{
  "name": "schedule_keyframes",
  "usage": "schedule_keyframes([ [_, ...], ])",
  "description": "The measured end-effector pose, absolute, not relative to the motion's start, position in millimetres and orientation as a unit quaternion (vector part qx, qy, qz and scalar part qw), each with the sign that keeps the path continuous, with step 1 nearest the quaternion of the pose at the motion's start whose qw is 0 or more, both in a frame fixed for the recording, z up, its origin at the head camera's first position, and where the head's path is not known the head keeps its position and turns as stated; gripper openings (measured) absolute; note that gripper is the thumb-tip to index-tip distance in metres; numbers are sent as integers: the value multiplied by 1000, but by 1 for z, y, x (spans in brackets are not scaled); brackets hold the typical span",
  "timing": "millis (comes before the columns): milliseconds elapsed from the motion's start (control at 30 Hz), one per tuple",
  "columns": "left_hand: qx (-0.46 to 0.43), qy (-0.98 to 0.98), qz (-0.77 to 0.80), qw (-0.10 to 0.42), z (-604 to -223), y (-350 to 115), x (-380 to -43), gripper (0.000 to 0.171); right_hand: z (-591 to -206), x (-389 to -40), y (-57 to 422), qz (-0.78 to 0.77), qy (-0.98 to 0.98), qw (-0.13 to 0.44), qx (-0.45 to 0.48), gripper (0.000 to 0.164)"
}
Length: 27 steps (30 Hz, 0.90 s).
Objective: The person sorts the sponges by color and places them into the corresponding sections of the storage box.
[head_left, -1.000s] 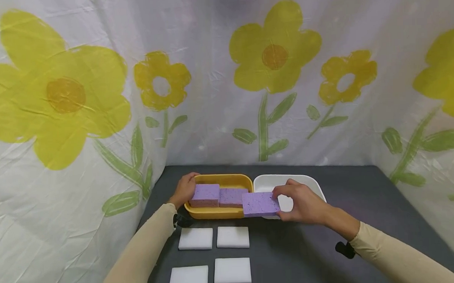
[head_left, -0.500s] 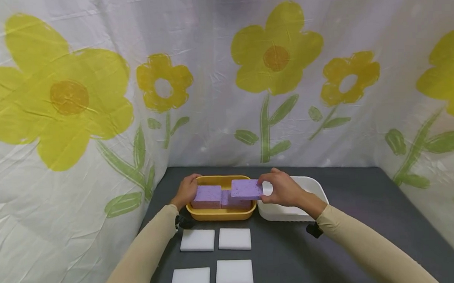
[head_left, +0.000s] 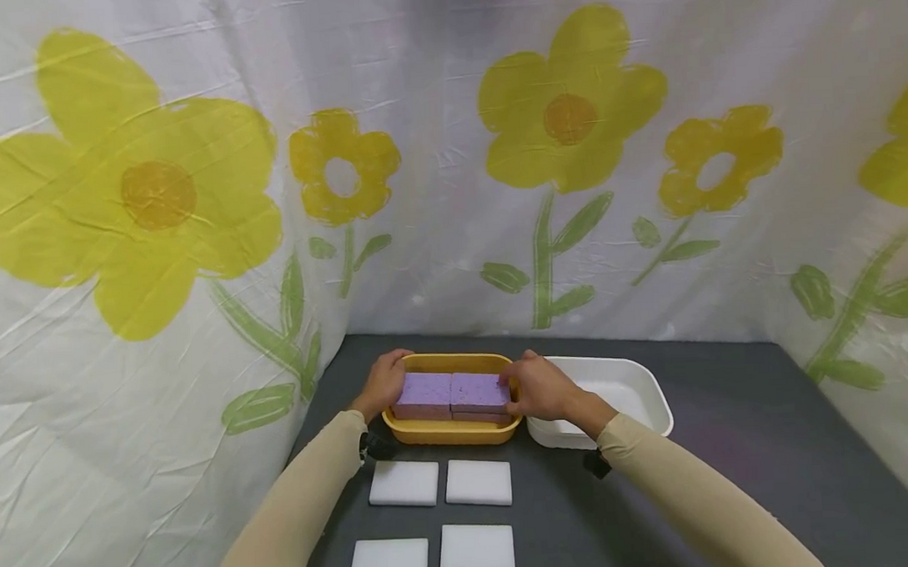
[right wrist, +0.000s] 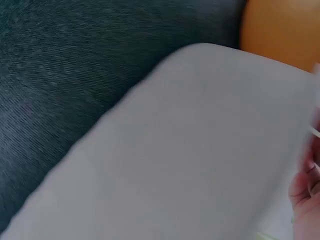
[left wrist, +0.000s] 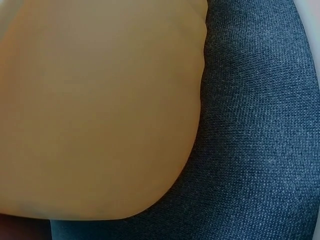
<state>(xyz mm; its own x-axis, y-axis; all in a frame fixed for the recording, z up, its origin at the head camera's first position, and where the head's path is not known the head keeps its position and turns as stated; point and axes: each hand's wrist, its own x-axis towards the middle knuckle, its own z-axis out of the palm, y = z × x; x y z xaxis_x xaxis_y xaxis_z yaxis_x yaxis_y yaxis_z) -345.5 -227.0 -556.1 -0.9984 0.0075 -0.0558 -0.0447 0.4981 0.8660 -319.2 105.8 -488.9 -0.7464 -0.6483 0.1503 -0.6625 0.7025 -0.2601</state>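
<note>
Near the far edge of a dark grey, cloth-covered table (head_left: 730,441), a yellow-orange, round-cornered plastic tray (head_left: 453,434) holds purple, porous, sponge-like blocks. At its right end, an upper purple block (head_left: 476,391) lies flat over a lower purple block (head_left: 479,418), of which only the front face shows; a left purple block (head_left: 423,389) sits just beside them (whether another lies under it cannot be told). To do this placement well, you would square the upper block against its left neighbour, level it on the one beneath, and only then release it. Light pressure should serve, since the material looks soft.

Grip: your right hand (head_left: 544,389) pinches the upper block's right end, thumb at the near side and fingers toward the far one, spread about as wide as that short end. Your left hand (head_left: 385,382) holds the tray's left rim, fingers bent round the far corner; a steady hold there should check any sliding. To the right stands a white, round-cornered plastic tray (head_left: 623,386); nearer you lie four thin, white, rectangular foam-like pads (head_left: 404,484), in two rows.
</note>
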Motion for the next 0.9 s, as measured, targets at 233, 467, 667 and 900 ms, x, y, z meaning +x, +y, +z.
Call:
schedule_keyframes([
  [233,-2,866,499,26,-559,-226,-348,46,-501,-320,105,150,-921,35,357,37],
  [467,10,870,492,22,-558,-228,-348,47,-499,-319,109,156,-913,36,375,35],
  [667,12,871,490,28,-553,-228,-344,47,-495,-314,124,190,-906,45,376,20],
  [900,21,872,488,25,-553,-228,-345,47,-483,-319,162,210,-909,100,346,19],
])
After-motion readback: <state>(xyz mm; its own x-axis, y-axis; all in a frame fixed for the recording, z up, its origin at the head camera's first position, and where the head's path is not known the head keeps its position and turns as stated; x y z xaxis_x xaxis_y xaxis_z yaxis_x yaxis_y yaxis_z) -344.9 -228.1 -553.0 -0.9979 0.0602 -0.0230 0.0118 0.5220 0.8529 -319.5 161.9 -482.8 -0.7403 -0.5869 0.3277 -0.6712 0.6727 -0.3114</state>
